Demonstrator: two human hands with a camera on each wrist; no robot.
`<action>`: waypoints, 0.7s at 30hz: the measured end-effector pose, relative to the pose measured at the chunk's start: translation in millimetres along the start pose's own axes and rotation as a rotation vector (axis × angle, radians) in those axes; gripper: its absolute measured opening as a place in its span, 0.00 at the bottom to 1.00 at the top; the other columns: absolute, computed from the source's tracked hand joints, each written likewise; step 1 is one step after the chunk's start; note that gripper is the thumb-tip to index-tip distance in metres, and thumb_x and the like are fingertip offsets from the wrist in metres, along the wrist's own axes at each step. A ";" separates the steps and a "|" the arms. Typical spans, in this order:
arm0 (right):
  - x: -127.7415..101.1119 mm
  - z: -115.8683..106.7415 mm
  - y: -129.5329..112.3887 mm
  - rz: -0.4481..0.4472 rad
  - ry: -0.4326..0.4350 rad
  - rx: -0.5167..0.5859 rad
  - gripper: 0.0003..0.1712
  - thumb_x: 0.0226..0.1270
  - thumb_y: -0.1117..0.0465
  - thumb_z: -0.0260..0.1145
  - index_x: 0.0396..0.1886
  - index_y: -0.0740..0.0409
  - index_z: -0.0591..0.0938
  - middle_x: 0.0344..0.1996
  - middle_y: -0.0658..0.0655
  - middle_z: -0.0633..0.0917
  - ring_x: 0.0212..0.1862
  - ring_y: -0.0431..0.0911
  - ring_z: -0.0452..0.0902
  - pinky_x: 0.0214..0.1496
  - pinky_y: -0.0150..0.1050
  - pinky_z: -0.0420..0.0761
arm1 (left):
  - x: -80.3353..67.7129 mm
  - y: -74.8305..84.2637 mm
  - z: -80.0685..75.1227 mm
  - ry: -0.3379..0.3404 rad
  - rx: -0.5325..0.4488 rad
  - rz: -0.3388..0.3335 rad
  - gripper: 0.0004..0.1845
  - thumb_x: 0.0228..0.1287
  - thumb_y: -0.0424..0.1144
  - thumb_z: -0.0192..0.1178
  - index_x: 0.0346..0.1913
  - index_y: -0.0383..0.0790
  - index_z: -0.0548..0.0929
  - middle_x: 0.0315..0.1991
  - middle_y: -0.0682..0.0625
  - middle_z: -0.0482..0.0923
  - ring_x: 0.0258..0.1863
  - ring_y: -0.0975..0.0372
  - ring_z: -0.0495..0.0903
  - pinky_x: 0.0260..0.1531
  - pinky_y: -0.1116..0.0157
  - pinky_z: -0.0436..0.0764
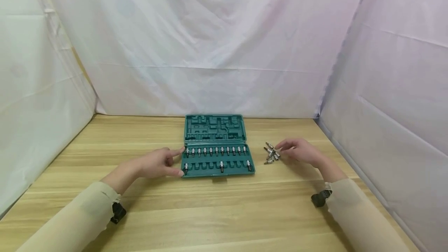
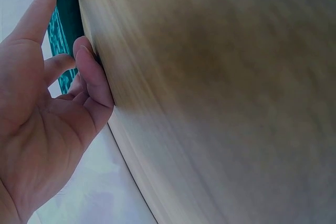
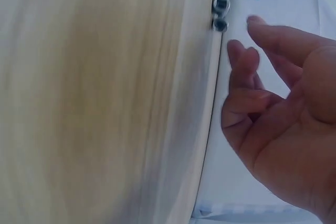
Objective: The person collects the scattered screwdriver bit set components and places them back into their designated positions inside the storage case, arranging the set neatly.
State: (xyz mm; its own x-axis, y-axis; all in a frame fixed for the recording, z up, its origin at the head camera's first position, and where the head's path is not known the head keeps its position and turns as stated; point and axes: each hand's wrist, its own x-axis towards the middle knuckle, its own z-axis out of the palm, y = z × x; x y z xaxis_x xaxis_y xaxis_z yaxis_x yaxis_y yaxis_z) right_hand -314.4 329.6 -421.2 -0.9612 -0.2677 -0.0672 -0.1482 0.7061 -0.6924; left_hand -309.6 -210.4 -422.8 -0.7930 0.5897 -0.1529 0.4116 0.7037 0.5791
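A green plastic case (image 1: 217, 174) lies unfolded on the table, with its moulded lid (image 1: 210, 129) at the back. Bit sockets fill its rear row, and the front row holds three, one of them a middle bit socket (image 1: 221, 167). My left hand (image 1: 155, 163) touches the case's left side with thumb and index finger extended; in the left wrist view its other fingers (image 2: 94, 74) bend in toward the palm. To the right of the case lies a small loose pile of bit sockets (image 1: 270, 154). Close by on its right, my right hand (image 1: 301, 152) hovers with loosely bent fingers and holds nothing.
The wood-grained table (image 1: 217, 213) ends at a white cloth backdrop (image 1: 217, 49), with more cloth on both sides. Each wrist carries a black camera, such as the right one (image 1: 320, 197), below a light sleeve (image 1: 360, 209).
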 end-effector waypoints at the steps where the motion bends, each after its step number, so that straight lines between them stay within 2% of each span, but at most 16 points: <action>1: -0.3 -1.2 1.4 0.003 -0.016 -0.007 0.17 0.78 0.64 0.68 0.63 0.59 0.89 0.58 0.65 0.90 0.55 0.51 0.84 0.53 0.41 0.84 | 0.2 -0.6 0.1 0.000 0.001 0.000 0.52 0.71 0.59 0.74 0.88 0.42 0.60 0.48 0.45 0.77 0.43 0.59 0.76 0.45 0.59 0.78; 5: -1.1 -3.7 6.1 0.008 -0.066 -0.020 0.18 0.77 0.65 0.69 0.62 0.59 0.89 0.59 0.63 0.90 0.55 0.49 0.82 0.53 0.39 0.82 | 0.1 -1.5 0.7 -0.003 0.002 0.001 0.52 0.72 0.59 0.74 0.88 0.42 0.60 0.48 0.45 0.77 0.44 0.59 0.75 0.45 0.59 0.77; 13: 1.9 -4.1 8.7 0.022 -0.073 -0.033 0.16 0.78 0.64 0.69 0.61 0.59 0.90 0.54 0.60 0.91 0.48 0.46 0.78 0.47 0.35 0.79 | 0.6 -2.4 2.4 -0.003 0.004 -0.005 0.52 0.71 0.60 0.73 0.89 0.44 0.60 0.49 0.46 0.77 0.44 0.59 0.76 0.46 0.58 0.78; 21: 1.6 -7.3 9.1 0.036 -0.053 -0.046 0.18 0.76 0.64 0.69 0.62 0.59 0.89 0.47 0.60 0.91 0.43 0.48 0.82 0.46 0.42 0.81 | 0.6 -2.3 0.1 -0.005 -0.003 0.003 0.52 0.72 0.60 0.73 0.88 0.43 0.60 0.48 0.45 0.76 0.43 0.58 0.75 0.44 0.59 0.77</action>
State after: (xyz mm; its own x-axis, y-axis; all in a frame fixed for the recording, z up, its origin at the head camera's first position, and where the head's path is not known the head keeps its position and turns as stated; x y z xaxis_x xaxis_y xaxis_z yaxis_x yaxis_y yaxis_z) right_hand -319.0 340.3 -422.4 -0.9524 -0.2755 -0.1304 -0.1258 0.7451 -0.6549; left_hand -311.0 -211.6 -424.4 -0.7896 0.5937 -0.1551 0.4126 0.7008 0.5820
